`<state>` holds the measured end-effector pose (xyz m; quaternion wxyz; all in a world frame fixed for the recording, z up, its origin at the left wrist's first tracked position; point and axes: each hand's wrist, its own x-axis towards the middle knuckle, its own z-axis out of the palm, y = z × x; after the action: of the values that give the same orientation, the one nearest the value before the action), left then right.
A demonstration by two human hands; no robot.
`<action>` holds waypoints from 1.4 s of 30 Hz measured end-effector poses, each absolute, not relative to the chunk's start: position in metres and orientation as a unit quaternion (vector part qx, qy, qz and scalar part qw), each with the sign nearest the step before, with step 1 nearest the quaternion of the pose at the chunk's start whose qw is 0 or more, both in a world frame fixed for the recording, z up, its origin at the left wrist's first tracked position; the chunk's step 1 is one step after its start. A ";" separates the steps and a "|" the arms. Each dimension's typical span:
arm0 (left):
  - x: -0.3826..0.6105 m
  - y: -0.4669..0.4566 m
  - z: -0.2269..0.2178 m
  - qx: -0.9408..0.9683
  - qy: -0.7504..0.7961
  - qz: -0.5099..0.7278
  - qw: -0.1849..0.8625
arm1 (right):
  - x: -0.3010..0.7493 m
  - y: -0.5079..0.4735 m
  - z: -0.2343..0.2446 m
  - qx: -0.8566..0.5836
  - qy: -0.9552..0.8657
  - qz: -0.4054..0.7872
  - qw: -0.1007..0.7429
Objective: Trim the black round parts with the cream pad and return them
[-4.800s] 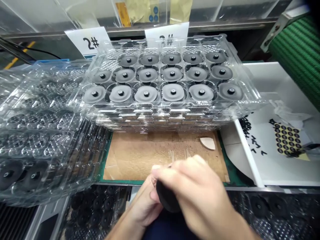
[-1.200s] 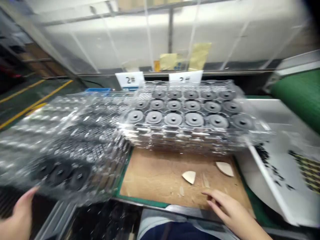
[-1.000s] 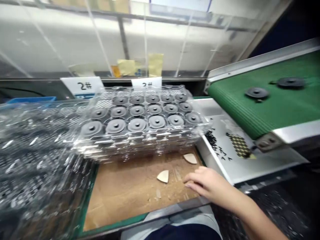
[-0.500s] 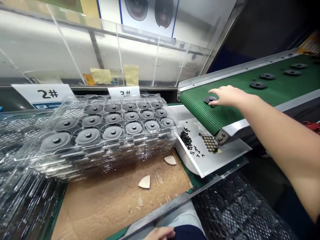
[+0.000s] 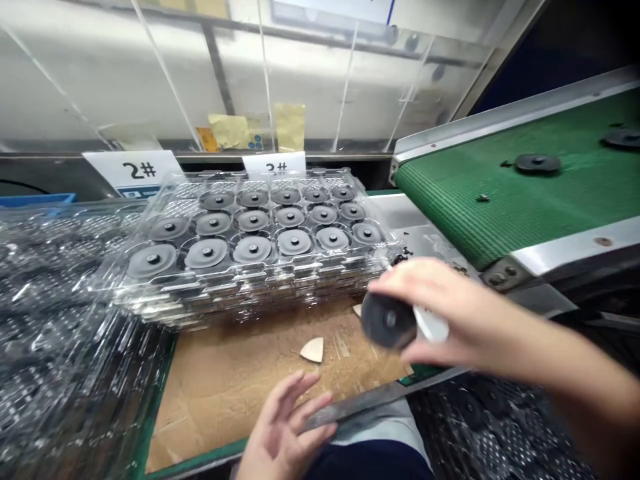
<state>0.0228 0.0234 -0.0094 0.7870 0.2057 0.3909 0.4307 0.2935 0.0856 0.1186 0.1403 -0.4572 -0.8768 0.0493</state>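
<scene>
A black oval disc-shaped part (image 5: 389, 321) is gripped between the thumb and fingers of my right hand (image 5: 445, 307), above the right end of the brown board (image 5: 225, 373). The disc is slightly blurred. My left hand (image 5: 287, 427) is low in the view with its fingers spread and nothing in them. Just beyond it on the board lies a pale wedge-shaped piece (image 5: 313, 350). Behind the board, a stack of clear plastic trays (image 5: 240, 287) holds rows of similar dark oval parts (image 5: 253, 249), each with a small knob in the middle.
A green conveyor belt (image 5: 450, 193) at the right carries more black parts (image 5: 538, 163). Below its end is a white tray (image 5: 425, 230), partly hidden by my right hand, with small black pieces. More clear trays (image 5: 60, 300) are piled at the left. Number cards (image 5: 135, 170) stand behind.
My right hand has brought the black disc from the conveyor belt to above the board. My left hand has risen from the lap and opened. The camera view has shifted.
</scene>
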 end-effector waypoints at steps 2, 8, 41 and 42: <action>0.043 0.026 -0.002 0.188 0.344 0.444 0.806 | 0.257 0.061 0.091 -0.406 -0.891 0.106 0.175; 0.050 0.028 -0.002 0.146 0.375 0.436 0.805 | 0.207 0.043 0.034 -0.435 -0.837 0.196 0.266; 0.008 0.067 -0.046 -0.033 0.395 0.530 0.749 | 0.188 0.063 -0.108 -0.625 -0.672 0.262 0.299; 0.009 0.067 -0.044 -0.025 0.396 0.533 0.747 | 0.187 0.065 -0.097 -0.619 -0.667 0.273 0.311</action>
<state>0.0089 0.0668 -0.0439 0.7474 -0.0250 0.3963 0.5327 0.1866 0.0654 -0.0967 0.3106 -0.6191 -0.6675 0.2734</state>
